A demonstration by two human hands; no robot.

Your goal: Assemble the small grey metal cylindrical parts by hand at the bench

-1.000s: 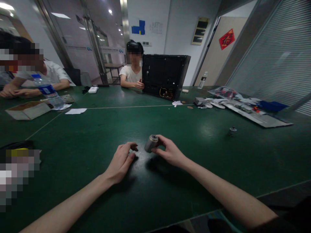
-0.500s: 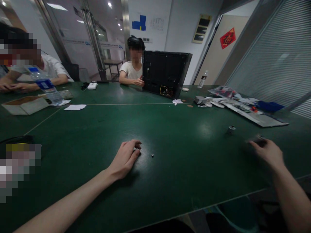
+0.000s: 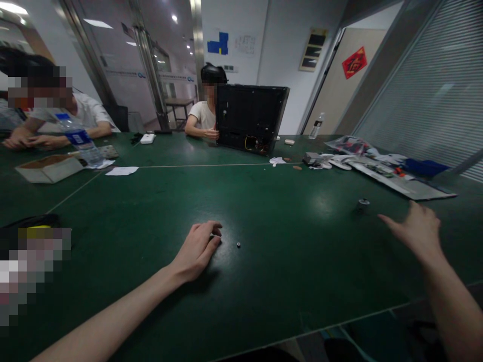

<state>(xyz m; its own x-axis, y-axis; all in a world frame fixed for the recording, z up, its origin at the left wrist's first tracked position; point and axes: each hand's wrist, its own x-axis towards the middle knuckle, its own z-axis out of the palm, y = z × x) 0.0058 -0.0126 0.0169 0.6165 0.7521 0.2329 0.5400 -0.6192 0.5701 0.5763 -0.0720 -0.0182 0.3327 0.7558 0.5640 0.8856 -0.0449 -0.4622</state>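
My left hand [image 3: 198,250] rests on the green tabletop [image 3: 279,281], fingers loosely curled and the thumb apart from them, with nothing visible in it. Just right of its fingertips lies a tiny metal ring-shaped piece [image 3: 238,245], not touched. On the right side, my right hand [image 3: 417,229] is spread, its thumb pointing left and the other fingers partly hidden behind the hand. Nothing shows in its grasp; whatever lies behind the palm is hidden. Left of that thumb stands a small silver metal cylinder [image 3: 363,205], apart from the hand.
Across the table a person [image 3: 204,118] holds a large black panel housing [image 3: 251,118]. Another person [image 3: 71,120] sits at the left, behind a water bottle [image 3: 81,141] and an open box [image 3: 49,170]. A board with parts [image 3: 407,186] lies at the back right.
My right hand, earlier closed around a dark object, is now spread with no object visible in it. My left hand keeps its place by the tiny ring. The view has shifted slightly.
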